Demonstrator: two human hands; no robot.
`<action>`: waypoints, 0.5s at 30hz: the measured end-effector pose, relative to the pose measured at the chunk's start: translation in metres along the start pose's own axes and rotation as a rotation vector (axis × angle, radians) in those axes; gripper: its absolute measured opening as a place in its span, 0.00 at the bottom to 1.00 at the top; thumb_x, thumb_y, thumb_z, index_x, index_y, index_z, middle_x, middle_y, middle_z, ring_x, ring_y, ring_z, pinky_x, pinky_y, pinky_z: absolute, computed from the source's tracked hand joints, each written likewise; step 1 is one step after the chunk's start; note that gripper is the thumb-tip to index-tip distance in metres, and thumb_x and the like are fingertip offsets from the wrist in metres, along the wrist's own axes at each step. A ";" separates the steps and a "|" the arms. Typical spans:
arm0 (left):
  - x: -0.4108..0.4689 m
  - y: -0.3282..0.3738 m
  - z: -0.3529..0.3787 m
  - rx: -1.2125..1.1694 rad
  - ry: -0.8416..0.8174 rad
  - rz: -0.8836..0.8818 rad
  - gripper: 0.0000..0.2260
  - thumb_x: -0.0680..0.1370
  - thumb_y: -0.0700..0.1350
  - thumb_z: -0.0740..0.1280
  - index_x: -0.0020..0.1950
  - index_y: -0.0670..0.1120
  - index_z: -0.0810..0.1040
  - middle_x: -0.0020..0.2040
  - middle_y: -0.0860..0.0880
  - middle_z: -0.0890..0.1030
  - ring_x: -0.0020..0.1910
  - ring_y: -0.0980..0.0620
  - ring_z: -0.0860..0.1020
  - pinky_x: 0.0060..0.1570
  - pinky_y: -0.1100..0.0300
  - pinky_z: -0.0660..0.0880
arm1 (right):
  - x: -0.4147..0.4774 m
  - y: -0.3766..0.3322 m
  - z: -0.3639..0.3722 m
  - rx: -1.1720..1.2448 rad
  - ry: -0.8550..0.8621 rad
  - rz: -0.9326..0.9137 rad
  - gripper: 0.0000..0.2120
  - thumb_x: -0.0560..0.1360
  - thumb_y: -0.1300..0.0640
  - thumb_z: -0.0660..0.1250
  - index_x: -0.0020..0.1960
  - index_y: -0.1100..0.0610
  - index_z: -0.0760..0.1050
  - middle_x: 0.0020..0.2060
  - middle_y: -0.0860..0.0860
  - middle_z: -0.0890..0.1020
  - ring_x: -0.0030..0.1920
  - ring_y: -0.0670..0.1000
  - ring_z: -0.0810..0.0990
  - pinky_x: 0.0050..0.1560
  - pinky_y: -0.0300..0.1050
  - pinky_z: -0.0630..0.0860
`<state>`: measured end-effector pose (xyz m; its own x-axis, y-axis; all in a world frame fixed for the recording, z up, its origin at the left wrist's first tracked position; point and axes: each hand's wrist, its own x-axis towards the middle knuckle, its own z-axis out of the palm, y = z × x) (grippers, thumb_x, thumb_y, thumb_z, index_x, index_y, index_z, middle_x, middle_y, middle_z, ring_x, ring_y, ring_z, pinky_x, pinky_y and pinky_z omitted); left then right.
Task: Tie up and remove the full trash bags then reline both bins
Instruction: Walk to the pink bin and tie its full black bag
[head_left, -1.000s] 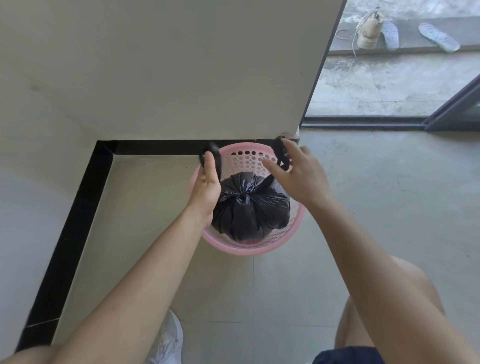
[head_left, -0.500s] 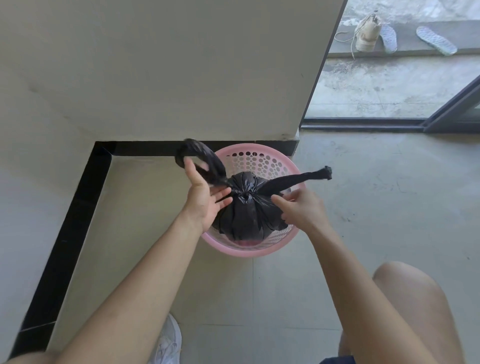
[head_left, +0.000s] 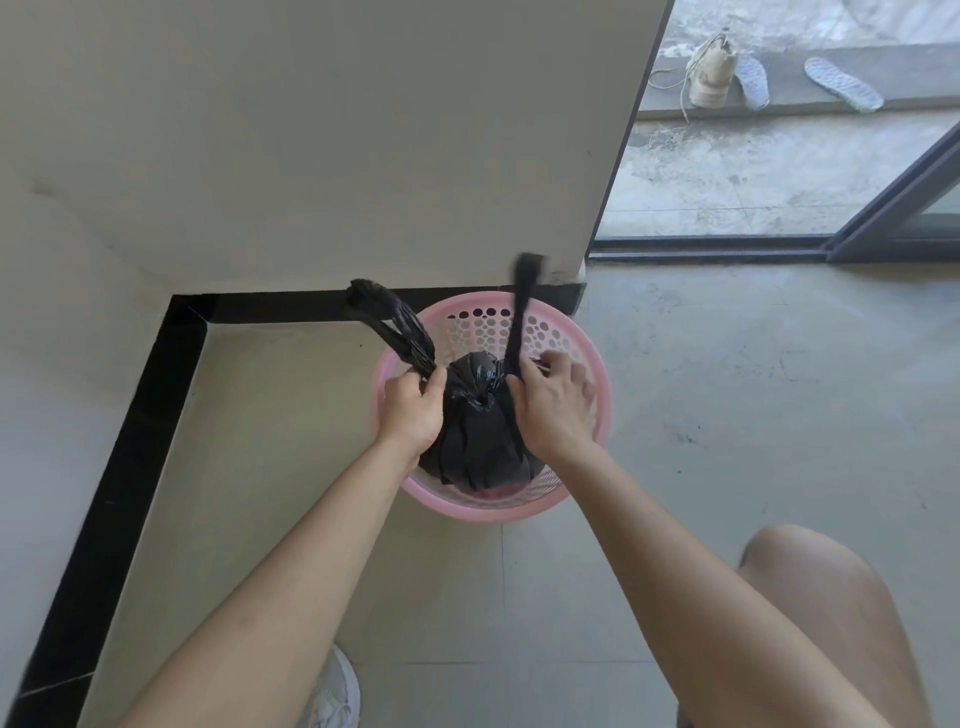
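1. at the bottom edge, a white shoe (head_left: 332, 696) on pale floor tiles (head_left: 519, 597); at lower right, a bare knee (head_left: 810, 587).
2. from both lower corners, two bare forearms reaching up toward the middle of the view.
3. left hand (head_left: 410, 410): fingers curled tight round the left strip (head_left: 395, 322) of the black trash bag (head_left: 478, 441), gripped just beside the knot. strip slanting up and to the left, with its ragged end in front of the black skirting (head_left: 145, 441).
4. right hand (head_left: 550, 410): thumb and forefinger pinching the right strip (head_left: 522, 312) low down, close to the knot. other fingers spread and blurred, exact pose not clear. strip standing nearly upright, tip blurred against the corner of the wall (head_left: 363, 130).
5. black trash bag: between the two hands, gathered at the top into a knot, sitting inside the pink bin (head_left: 467, 512) and filling its near half. something reddish just visible beneath it at the near rim.
6. pink bin: round, with a perforated side wall, standing on the floor tiles by the foot of the wall. touching the skirting or only just beside it, cannot tell.
7. black skirting: running along the base of the wall behind the bin, then turning down the left side of the view.
8. farthest, at upper right: a dark door track (head_left: 727, 244) across an opening, rough concrete beyond it, then a worn shoe (head_left: 709, 73) with loose laces and two pale insoles (head_left: 841, 83) lying on a raised ledge.
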<state>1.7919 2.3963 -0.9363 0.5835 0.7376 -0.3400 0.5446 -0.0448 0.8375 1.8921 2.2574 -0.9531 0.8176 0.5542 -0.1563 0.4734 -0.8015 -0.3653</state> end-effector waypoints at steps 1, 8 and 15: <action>0.000 0.001 -0.001 0.029 0.029 0.059 0.16 0.82 0.49 0.61 0.38 0.42 0.75 0.37 0.47 0.78 0.38 0.48 0.76 0.44 0.54 0.73 | 0.003 -0.001 0.002 -0.006 -0.010 -0.067 0.18 0.83 0.46 0.55 0.70 0.48 0.70 0.70 0.56 0.68 0.70 0.61 0.61 0.69 0.59 0.59; -0.007 0.009 -0.003 -0.346 0.036 0.049 0.12 0.83 0.48 0.59 0.54 0.45 0.80 0.52 0.47 0.85 0.55 0.47 0.82 0.60 0.50 0.77 | 0.011 -0.014 0.006 0.557 -0.097 -0.095 0.10 0.79 0.52 0.67 0.59 0.49 0.83 0.47 0.44 0.85 0.50 0.47 0.81 0.52 0.39 0.72; -0.005 0.011 -0.015 -0.302 0.022 -0.038 0.17 0.83 0.46 0.60 0.36 0.44 0.76 0.29 0.53 0.77 0.30 0.57 0.75 0.39 0.61 0.76 | 0.008 -0.025 0.009 0.849 -0.078 0.052 0.07 0.78 0.51 0.70 0.52 0.50 0.85 0.37 0.43 0.85 0.38 0.42 0.81 0.43 0.38 0.74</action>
<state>1.7865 2.4021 -0.9190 0.5513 0.7493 -0.3670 0.3599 0.1832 0.9148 1.8836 2.2835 -0.9532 0.7919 0.5599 -0.2436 0.0041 -0.4038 -0.9149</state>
